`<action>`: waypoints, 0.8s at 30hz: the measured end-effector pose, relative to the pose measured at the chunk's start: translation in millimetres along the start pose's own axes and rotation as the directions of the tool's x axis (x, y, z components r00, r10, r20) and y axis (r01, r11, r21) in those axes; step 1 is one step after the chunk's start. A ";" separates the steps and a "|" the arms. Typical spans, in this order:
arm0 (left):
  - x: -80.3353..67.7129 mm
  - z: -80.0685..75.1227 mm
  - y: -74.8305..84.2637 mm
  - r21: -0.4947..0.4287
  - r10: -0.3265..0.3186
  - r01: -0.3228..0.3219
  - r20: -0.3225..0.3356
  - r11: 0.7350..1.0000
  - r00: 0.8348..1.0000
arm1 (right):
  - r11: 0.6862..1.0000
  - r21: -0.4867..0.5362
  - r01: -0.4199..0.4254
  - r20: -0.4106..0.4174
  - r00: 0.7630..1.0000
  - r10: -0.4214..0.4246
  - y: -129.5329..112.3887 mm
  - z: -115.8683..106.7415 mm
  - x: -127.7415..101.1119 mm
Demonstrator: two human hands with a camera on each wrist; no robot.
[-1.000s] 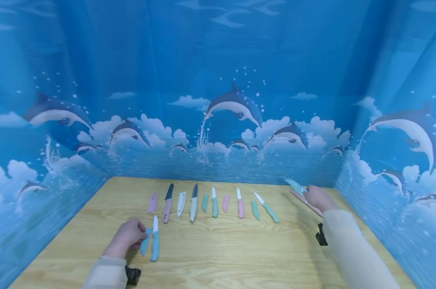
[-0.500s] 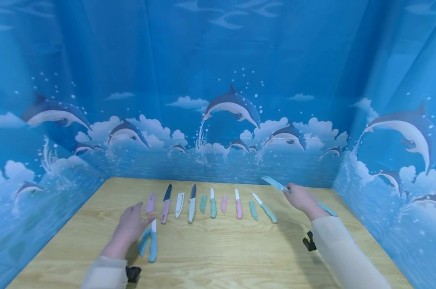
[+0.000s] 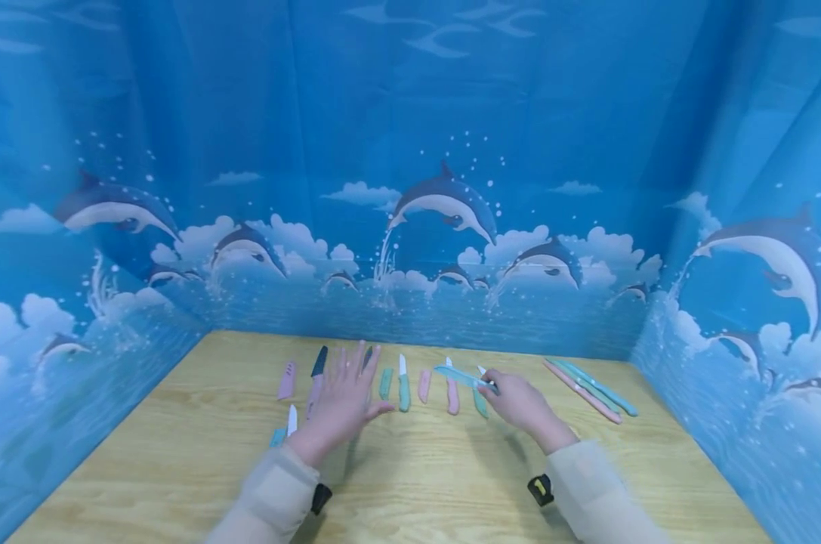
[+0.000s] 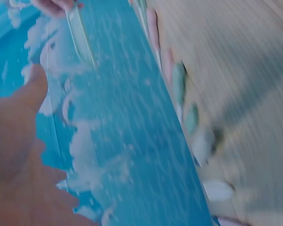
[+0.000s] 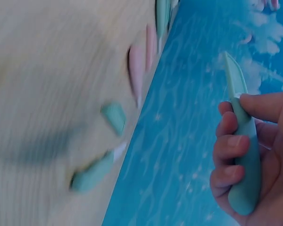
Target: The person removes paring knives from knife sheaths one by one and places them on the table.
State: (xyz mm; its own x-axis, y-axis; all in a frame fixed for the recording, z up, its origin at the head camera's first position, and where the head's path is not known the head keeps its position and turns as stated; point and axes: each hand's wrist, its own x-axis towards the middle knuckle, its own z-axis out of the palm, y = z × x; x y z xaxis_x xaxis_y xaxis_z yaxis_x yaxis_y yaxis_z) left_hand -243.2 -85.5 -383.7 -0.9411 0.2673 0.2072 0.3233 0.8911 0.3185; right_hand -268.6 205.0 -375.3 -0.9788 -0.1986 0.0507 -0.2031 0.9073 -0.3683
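Note:
My right hand (image 3: 519, 404) grips a teal knife (image 5: 247, 160) by its handle, fingers curled round it. Its blade end is covered by a pale teal sheath (image 5: 236, 75) and points left in the head view. My left hand (image 3: 342, 400) is spread flat above the left part of the knife row, fingers straight, holding nothing. It hides the white sheath and most of the grey-handled knife (image 3: 368, 357). Below it, a blue sheath (image 3: 277, 437) and the blade of a small knife (image 3: 292, 417) show beside my left wrist.
Along the table (image 3: 410, 483) lie a lilac sheath (image 3: 286, 380), a dark-bladed knife (image 3: 319, 363), a green knife (image 3: 404, 389), a green sheath (image 3: 386, 383), a pink sheath (image 3: 424, 385) and a pink knife (image 3: 453, 397). At the right lie long pink, green and blue sheathed knives (image 3: 590, 389).
My right hand has moved left from the right-hand group, carrying the sheathed knife. My left hand has let go of the blue sheath, moved up and right, and spread its fingers.

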 end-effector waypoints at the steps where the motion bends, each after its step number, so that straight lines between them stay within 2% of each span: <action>1: 1.7 1.7 5.3 -0.005 0.018 -0.018 0.016 1.000 1.000 | 1.000 0.008 0.012 -0.008 1.000 -0.012 -4.4 2.9 -1.2; 5: 7.4 9.4 21.9 -0.010 0.082 -0.082 0.061 0.997 0.995 | 0.998 0.031 0.063 -0.046 0.997 -0.062 -19.3 12.7 -6.0; 8: 11.3 16.9 30.3 0.027 0.132 -0.134 0.070 0.991 0.989 | 0.993 0.032 0.111 -0.056 0.992 -0.109 -27.8 19.3 -9.8; 14: 18.7 25.7 43.7 0.095 0.249 -0.255 0.075 0.962 0.966 | 0.977 0.012 0.213 -0.062 0.975 -0.212 -38.2 27.7 -16.4; 18: 24.1 26.1 49.8 0.127 0.275 -0.293 0.144 0.948 0.951 | 0.973 0.006 0.232 -0.054 0.971 -0.231 -43.0 29.4 -17.3; 22: 25.7 26.2 53.3 0.116 0.299 -0.326 0.202 0.938 0.932 | 0.975 0.005 0.224 -0.049 0.974 -0.223 -45.4 29.5 -19.1; 24: 25.3 27.0 54.2 0.089 0.300 -0.325 0.217 0.941 0.929 | 0.974 0.005 0.227 -0.052 0.973 -0.226 -46.0 29.8 -20.1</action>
State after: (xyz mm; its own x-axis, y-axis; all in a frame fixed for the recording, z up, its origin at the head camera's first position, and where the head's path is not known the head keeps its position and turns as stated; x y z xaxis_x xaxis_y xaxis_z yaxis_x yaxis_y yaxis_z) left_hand -252.2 -20.6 -386.1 -0.7986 0.5955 0.0871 0.6015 0.7847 0.1498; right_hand -238.9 156.2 -387.0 -0.9076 -0.3790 0.1808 -0.4195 0.8368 -0.3518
